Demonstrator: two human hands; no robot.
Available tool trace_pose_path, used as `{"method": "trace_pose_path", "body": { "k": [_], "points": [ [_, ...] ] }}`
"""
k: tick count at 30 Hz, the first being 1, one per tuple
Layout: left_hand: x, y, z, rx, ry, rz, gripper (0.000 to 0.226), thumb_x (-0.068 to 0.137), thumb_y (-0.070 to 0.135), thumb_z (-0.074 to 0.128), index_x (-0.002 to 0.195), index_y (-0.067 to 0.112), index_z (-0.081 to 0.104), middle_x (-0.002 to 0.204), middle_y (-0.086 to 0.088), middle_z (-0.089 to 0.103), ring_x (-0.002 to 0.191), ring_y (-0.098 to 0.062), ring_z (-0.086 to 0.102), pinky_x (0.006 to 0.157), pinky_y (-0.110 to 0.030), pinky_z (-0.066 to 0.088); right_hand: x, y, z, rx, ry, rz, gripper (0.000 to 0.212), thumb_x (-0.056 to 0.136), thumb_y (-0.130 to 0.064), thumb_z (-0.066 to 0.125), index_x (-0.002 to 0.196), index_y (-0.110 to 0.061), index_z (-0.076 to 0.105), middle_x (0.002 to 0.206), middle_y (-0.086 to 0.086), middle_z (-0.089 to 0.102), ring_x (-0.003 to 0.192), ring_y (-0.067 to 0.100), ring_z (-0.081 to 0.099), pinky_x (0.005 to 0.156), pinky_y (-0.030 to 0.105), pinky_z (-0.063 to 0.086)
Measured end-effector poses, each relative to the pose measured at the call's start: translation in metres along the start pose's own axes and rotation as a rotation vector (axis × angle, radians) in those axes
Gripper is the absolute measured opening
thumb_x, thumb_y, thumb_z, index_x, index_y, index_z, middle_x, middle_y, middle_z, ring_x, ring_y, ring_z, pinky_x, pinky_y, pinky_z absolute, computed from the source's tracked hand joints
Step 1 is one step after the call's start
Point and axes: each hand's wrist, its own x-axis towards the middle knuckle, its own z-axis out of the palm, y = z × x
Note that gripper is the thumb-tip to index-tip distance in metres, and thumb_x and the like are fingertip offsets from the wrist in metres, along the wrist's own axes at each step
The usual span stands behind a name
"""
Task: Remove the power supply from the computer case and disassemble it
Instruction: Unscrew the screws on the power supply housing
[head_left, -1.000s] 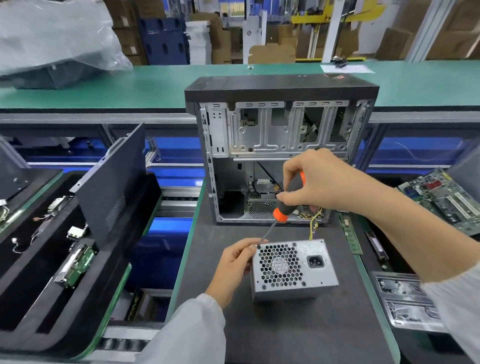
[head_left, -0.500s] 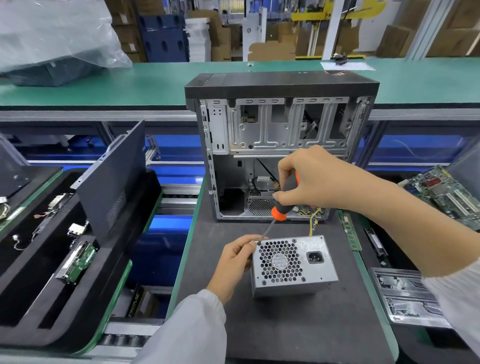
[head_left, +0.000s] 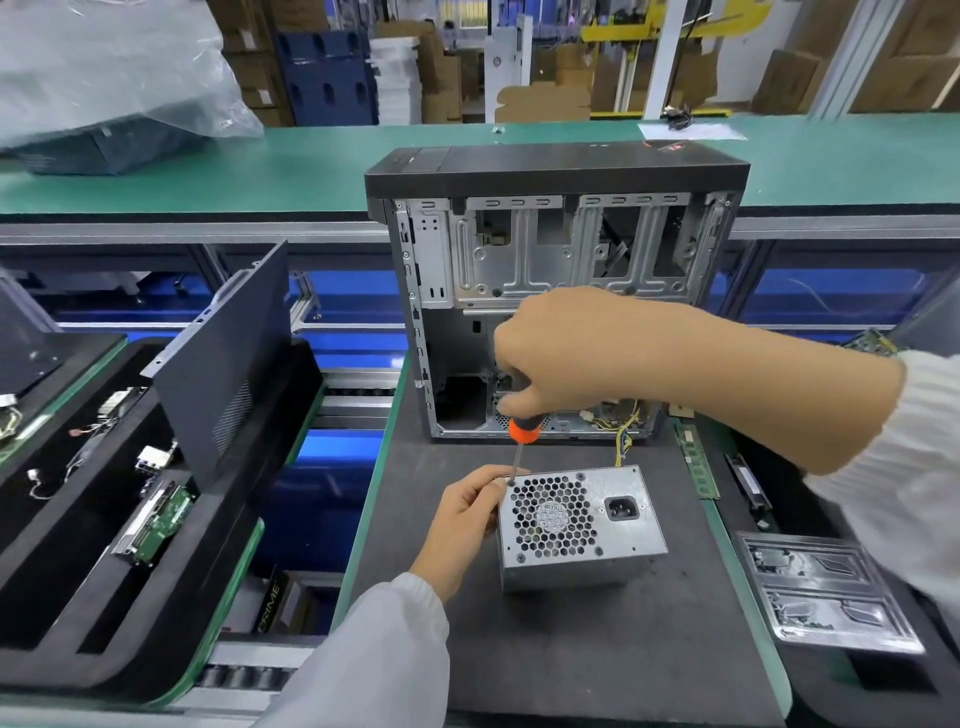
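While left hand (head_left: 464, 519) grips one power supply (head_left: 576, 525) | right hand (head_left: 561, 353) fingers clasp one screwdriver (head_left: 521, 434) | one case (head_left: 558, 291)

The right hand (head_left: 582, 353) hides most of the screwdriver (head_left: 521, 435) handle and blurs slightly.

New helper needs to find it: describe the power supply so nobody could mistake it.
Start at the open black computer case standing on the dark mat. Directly before it sits the power supply, a small bare-metal box. Only it has a honeycomb fan grille and black mains socket on its upturned face.
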Motion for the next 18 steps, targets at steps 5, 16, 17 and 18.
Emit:
{"method": "trace_pose_path", "body": {
  "k": [5, 16, 17, 18],
  "points": [
    [0.002, 0.002, -0.003, 0.006, -0.033, 0.035, 0.032, 0.102, 0.013, 0.043, 0.105, 0.025, 0.073, 0.084, 0.003, 0.070, 0.061, -0.001, 0.051, 0.055, -0.010, 0.038, 0.003, 0.015, -0.011, -0.109, -0.130, -0.255, 0.033, 0.078, -0.006, 0.056, 0.100, -0.030, 0.053, 0.093, -0.007, 0.039, 0.063, 0.005, 0.035, 0.047, 0.025, 0.024],
    [0.013, 0.035, -0.021, 0.184, -0.159, 0.204, 0.022, 0.097, 0.016, 0.057, 0.110, 0.016, 0.074, 0.064, 0.018, 0.058, 0.060, -0.001, 0.044, 0.065, -0.010, 0.037, 0.018, 0.019, 0.001, -0.073, -0.130, -0.011, 0.064, 0.095, -0.063, 0.024, 0.075, -0.008, 0.048, 0.070, 0.004, 0.052, 0.058, 0.019, 0.050, 0.051, 0.028, 0.036],
    [0.014, 0.040, -0.022, 0.206, -0.187, 0.208, 0.021, 0.097, 0.014, 0.059, 0.111, 0.016, 0.074, 0.071, 0.013, 0.062, 0.066, -0.001, 0.050, 0.069, -0.010, 0.040, 0.020, 0.018, 0.000, -0.132, -0.077, -0.042, 0.055, 0.099, -0.054, 0.028, 0.074, -0.007, 0.043, 0.071, 0.003, 0.050, 0.059, 0.022, 0.049, 0.055, 0.028, 0.038],
    [0.016, 0.046, -0.022, 0.218, -0.214, 0.210, 0.020, 0.096, 0.013, 0.061, 0.111, 0.015, 0.074, 0.078, 0.006, 0.065, 0.073, -0.003, 0.054, 0.074, -0.010, 0.042, 0.022, 0.018, -0.001, -0.182, -0.032, -0.082, 0.045, 0.100, -0.048, 0.033, 0.077, -0.010, 0.040, 0.075, 0.003, 0.049, 0.063, 0.024, 0.048, 0.057, 0.029, 0.039]
  ]
}}
